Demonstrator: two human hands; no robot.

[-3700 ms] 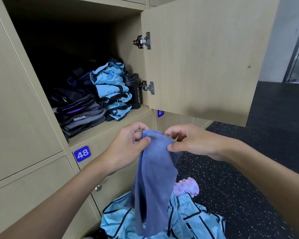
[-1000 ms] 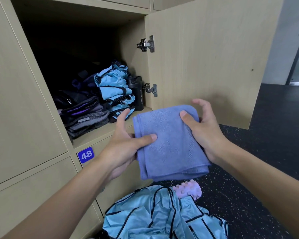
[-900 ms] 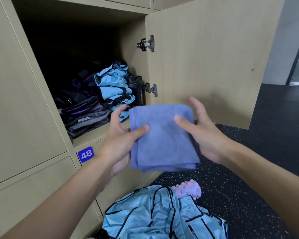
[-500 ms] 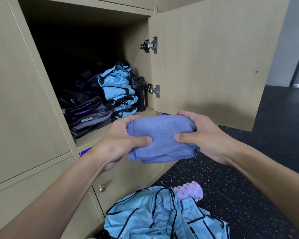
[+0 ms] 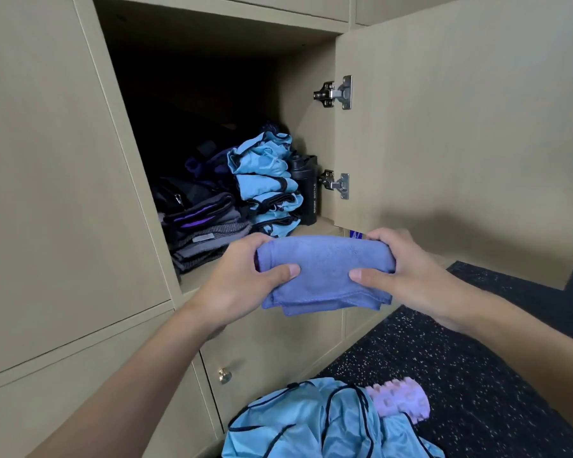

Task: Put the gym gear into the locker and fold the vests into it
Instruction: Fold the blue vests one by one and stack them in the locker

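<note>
A folded blue towel (image 5: 325, 272) is held level in front of the open locker (image 5: 212, 44). My left hand (image 5: 242, 285) grips its left end and my right hand (image 5: 407, 276) grips its right end, thumbs on top. Inside the locker lie a stack of folded light-blue vests (image 5: 268, 186), dark folded clothes (image 5: 202, 226) to their left and a black bottle (image 5: 306, 190) against the right wall. On the floor below lie unfolded light-blue vests (image 5: 315, 424) and a pink foam roller (image 5: 401, 401).
The locker door (image 5: 460, 127) stands swung open on the right, just behind my right hand. Closed lockers surround the open one; a small brass knob (image 5: 224, 375) is on the door below. The floor (image 5: 477, 375) is dark speckled rubber.
The towel went from hanging unfolded to folded flat, then folded again into a compact bundle. Both hands have carried it a little up and towards the locker opening.
</note>
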